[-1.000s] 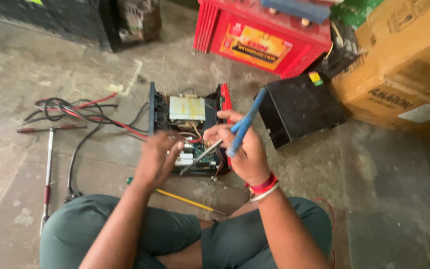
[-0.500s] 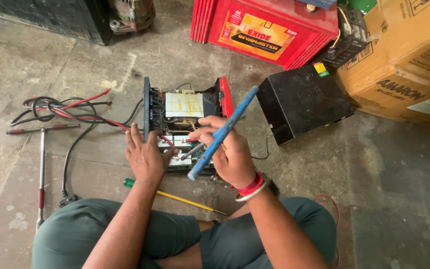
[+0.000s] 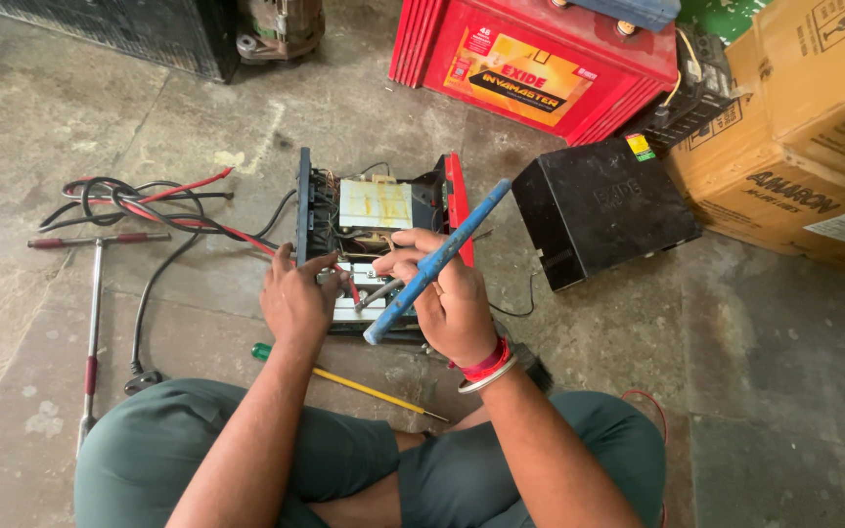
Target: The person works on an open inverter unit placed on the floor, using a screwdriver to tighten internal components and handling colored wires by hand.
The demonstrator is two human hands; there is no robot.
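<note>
Right hand (image 3: pixel 457 308) grips one blue tool (image 3: pixel 437 262); left hand (image 3: pixel 295 301), fingers loose, touches one open unit (image 3: pixel 374 210).

Soft, even daylight, faint shadows, no glare; sharp focus throughout, slight wide-angle stretch at the edges.

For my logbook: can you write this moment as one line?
left hand: on open electronics unit | right hand: holds blue-handled tool over it | floor: yellow screwdriver, red and black cables
</note>
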